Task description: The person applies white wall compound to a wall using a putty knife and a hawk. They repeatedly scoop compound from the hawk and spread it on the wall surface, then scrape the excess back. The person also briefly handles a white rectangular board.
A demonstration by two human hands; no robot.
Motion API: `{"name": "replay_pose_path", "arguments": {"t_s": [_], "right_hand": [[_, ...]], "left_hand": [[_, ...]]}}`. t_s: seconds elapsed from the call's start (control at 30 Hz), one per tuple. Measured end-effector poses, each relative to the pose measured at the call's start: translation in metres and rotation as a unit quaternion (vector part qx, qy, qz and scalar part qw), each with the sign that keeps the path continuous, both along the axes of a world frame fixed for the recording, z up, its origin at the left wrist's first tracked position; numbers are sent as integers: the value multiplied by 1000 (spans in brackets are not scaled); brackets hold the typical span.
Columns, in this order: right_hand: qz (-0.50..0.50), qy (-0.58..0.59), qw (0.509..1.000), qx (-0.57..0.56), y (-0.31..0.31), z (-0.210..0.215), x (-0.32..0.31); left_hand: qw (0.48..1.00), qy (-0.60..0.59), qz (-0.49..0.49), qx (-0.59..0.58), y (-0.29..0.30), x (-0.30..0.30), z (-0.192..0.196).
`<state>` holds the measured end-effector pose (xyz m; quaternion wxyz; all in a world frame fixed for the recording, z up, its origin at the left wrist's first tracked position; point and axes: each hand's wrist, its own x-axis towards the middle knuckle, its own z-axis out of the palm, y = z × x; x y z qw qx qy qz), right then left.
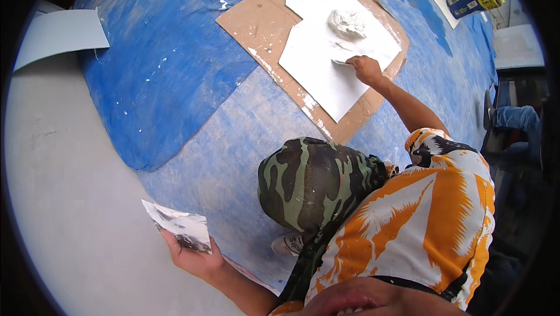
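Note:
My left hand [195,257] grips a thin flat plate [185,225] smeared with white putty and dark marks, held over the floor's edge at lower left. Stretched out to the far side, my right hand [367,71] is closed around a scraper [339,62], whose thin blade is down at the surface of a white sheet [315,48]. Just beyond the blade sits a lumpy mound of white putty [348,23], with smears trailing from it. Underneath the sheet lies brown cardboard [262,16], spattered white along its near edge. Fingers partly cover the scraper's handle.
Blue sheeting [163,83] with white spots covers much of the grey floor [64,158]. A curved white panel [64,37] is at upper left. At upper right stands a blue and yellow box [466,2]. Another person's jeans-clad leg [516,119] shows at the right. My camouflage-covered knee [312,179] is in the middle.

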<state>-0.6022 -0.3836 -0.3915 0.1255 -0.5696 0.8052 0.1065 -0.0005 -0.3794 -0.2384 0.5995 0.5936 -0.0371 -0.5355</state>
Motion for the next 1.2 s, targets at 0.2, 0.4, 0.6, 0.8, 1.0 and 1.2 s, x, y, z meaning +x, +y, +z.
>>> {"name": "replay_pose_path", "arguments": {"t_s": [0.2,0.4,0.6,0.8,1.0,1.2], "right_hand": [[-82,-306,936,-153,-3,24,67],[-4,-760,630,-159,-82,84,253],[518,-573,628,-97,-102,107,360],[624,-307,708,-117,-125,99,360],[-98,-819,413,386,-100,87,375],[35,-792,607,56,-115,101,388]], "left_hand": [[984,168,60,7,-12,-14,-59],[966,255,38,36,-43,-90,-103],[943,302,64,-125,-29,-72,-103],[944,215,194,-156,5,-26,-73],[936,3,269,-225,-3,-7,-60],[939,-59,255,-224,9,6,-44]]}}
